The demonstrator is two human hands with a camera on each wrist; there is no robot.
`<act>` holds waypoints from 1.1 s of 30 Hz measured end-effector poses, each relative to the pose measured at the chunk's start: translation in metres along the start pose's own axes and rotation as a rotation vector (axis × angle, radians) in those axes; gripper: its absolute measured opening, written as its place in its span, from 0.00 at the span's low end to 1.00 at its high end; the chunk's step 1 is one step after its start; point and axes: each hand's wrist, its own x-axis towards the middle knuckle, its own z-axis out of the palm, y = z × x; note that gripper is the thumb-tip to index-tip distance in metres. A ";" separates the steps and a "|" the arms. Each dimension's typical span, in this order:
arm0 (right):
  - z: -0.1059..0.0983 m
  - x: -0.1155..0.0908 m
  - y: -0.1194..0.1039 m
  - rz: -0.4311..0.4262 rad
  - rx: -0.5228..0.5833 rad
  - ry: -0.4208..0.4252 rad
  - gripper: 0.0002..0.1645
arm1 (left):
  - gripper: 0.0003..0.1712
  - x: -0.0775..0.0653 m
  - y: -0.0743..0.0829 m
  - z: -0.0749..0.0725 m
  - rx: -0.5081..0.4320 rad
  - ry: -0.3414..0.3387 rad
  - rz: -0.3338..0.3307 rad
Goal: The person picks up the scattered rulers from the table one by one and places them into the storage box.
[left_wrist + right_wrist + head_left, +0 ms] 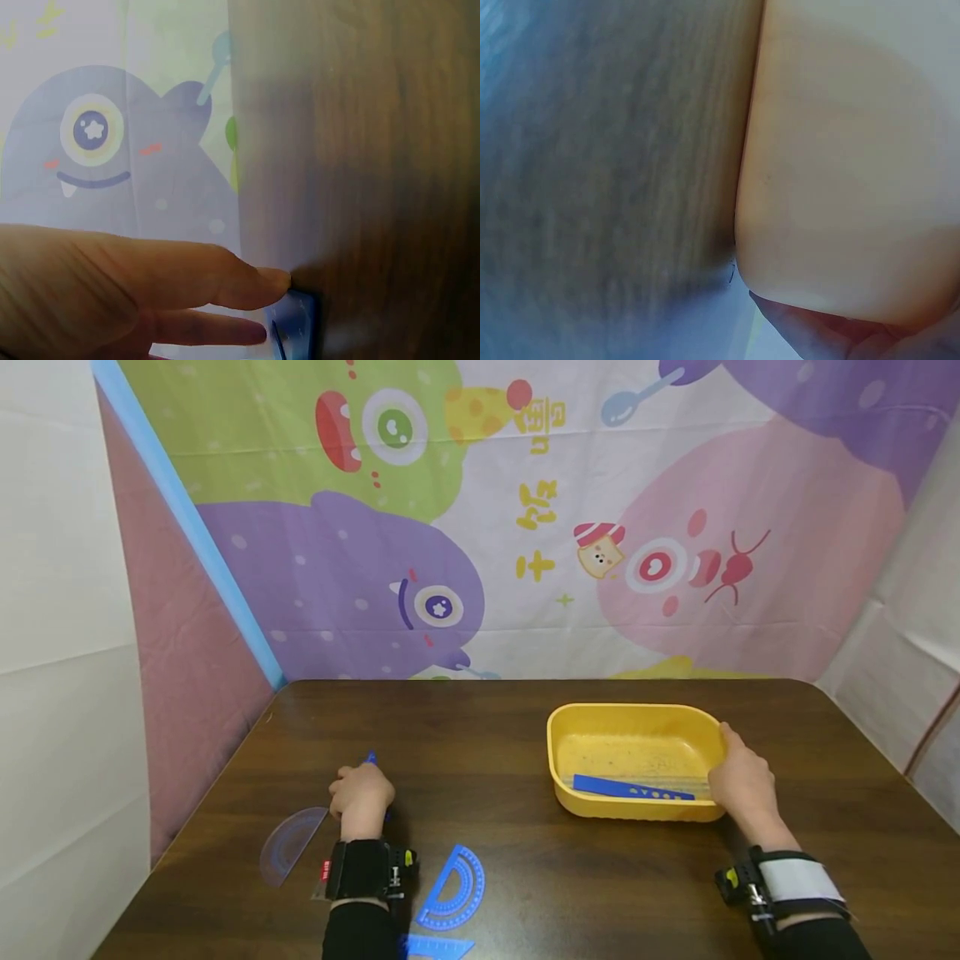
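My left hand (pixel 362 795) is low over the left part of the table, thumb and fingers on a blue set square (pixel 301 319). In the head view the hand covers most of that piece, leaving a pointed corner in sight. A clear protractor (pixel 291 846) lies just left of this hand. My right hand (pixel 745 783) grips the right end of a yellow plastic basin (pixel 630 810); the right wrist view shows fingers against its end wall. Inside the basin lie a blue ruler (pixel 630 789) with cut-out shapes and a transparent strip, partly hidden by it.
A blue protractor (pixel 474 893) lies on the brown table (pixel 570 885), right of the left wrist. Nearer the front edge is another blue triangular piece (pixel 442 947), partly covered by the sleeve. A printed cartoon cloth (pixel 525 635) hangs behind the table.
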 end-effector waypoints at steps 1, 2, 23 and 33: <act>0.000 0.000 0.000 0.000 0.002 -0.001 0.42 | 0.24 0.000 0.000 0.000 0.006 0.000 0.004; 0.000 0.000 0.000 -0.002 0.004 -0.002 0.42 | 0.24 0.000 0.000 0.000 0.011 0.001 0.007; -0.001 0.001 0.001 -0.028 -0.005 0.003 0.44 | 0.28 -0.004 -0.004 -0.004 -0.017 -0.036 0.031; -0.001 0.001 0.002 -0.027 -0.004 0.002 0.44 | 0.26 -0.006 -0.006 -0.010 -0.048 0.003 0.032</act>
